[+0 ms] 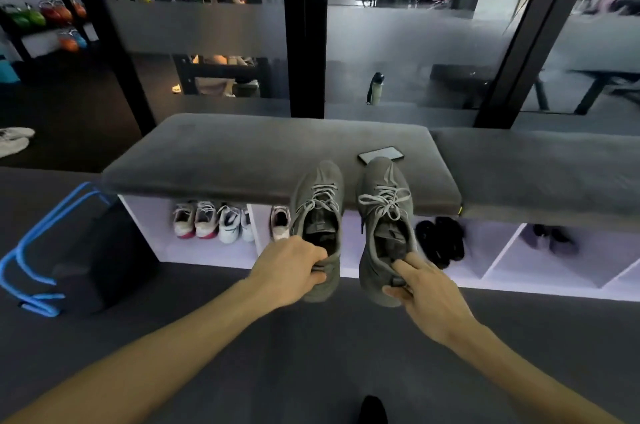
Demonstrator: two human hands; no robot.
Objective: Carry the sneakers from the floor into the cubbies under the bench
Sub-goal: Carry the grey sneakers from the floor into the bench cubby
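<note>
Two grey sneakers (318, 215), one phone (380, 155), two hands (289, 271), four white shoes (214, 224) in one cubby.

Two bare forearms are seen, with no sleeves, watch or bracelet visible up to the frame edge. The left hand (289, 267) and right hand (427, 295) are ungloved and ringless. A dark shoe tip (372, 409) is seen at the bottom edge.

Left hand (291, 271) gripping left grey sneaker (320, 226) heel, right hand (429, 295) gripping right grey sneaker (386, 222), bench (242, 153) and cubbies (207, 250) beyond
</note>
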